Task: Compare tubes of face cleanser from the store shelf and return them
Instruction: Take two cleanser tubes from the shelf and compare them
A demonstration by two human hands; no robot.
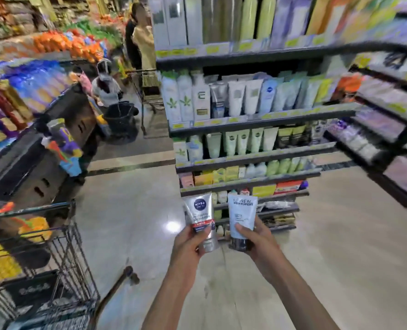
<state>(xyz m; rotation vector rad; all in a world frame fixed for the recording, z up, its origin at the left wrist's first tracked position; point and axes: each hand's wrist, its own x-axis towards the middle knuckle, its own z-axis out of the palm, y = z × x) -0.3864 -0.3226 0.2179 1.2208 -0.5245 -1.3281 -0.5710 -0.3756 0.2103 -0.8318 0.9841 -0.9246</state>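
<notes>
the left hand [190, 244] grips a silver nivea tube [200, 217] low down, cap end in the palm; the right hand [257, 239] grips a pale blue l'oreal tube [242, 215] the same way; both tubes stand upright, side by side, just apart, held in front of the cleanser shelves [252, 154]; a wire trolley [40, 265] stands at the left.
</notes>
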